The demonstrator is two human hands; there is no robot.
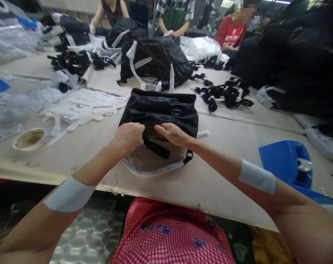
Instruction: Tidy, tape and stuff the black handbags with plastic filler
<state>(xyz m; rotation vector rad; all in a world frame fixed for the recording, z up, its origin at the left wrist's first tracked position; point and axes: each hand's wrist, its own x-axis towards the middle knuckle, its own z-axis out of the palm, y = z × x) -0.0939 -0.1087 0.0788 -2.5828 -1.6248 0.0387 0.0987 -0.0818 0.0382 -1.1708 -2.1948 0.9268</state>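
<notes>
A black bag (163,104) lies on the table in front of me, its near edge toward my body. My left hand (130,135) is closed at the left of that near edge, fingers curled on the bag's material. My right hand (171,132) grips the same edge a little to the right, thumb on top and the other fingers hidden. Between and below the hands hangs a short black strap (156,147). A handle wrapped in white (155,170) curves toward me on the tabletop, with a black buckle end (188,157) at its right.
Another black bag (158,60) with white-wrapped straps lies beyond. White strips (84,106) and a tape roll (29,139) are at left. Black straps (224,94) and a blue box (287,163) are at right. Several people (174,18) stand across the table.
</notes>
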